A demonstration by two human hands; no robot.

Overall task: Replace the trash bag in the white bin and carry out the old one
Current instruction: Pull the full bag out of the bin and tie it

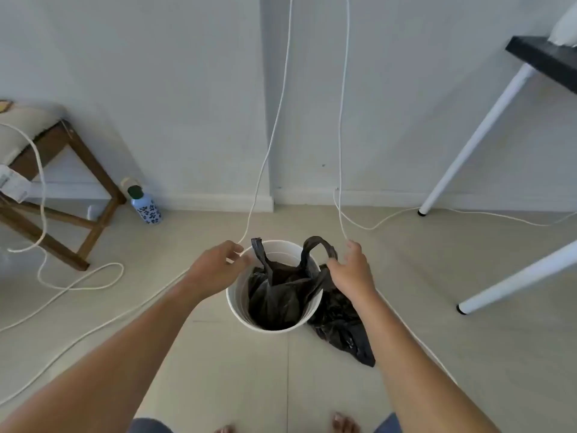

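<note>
A round white bin (236, 303) stands on the tiled floor in front of me. A black trash bag (278, 295) sits inside it, its two handles sticking up above the rim. A second black bag (340, 329) lies crumpled on the floor against the bin's right side. My left hand (215, 267) hovers at the bin's left rim with fingers curled and nothing visibly in them. My right hand (351, 271) is at the right rim, fingers touching the bag's edge just below the right handle; whether it grips the plastic is unclear.
White cables (265, 157) hang down the wall and trail across the floor on both sides of the bin. A wooden stool (78, 195) and a patterned bottle (145, 206) stand at the left. White table legs (468, 145) are at the right. My bare feet show at the bottom.
</note>
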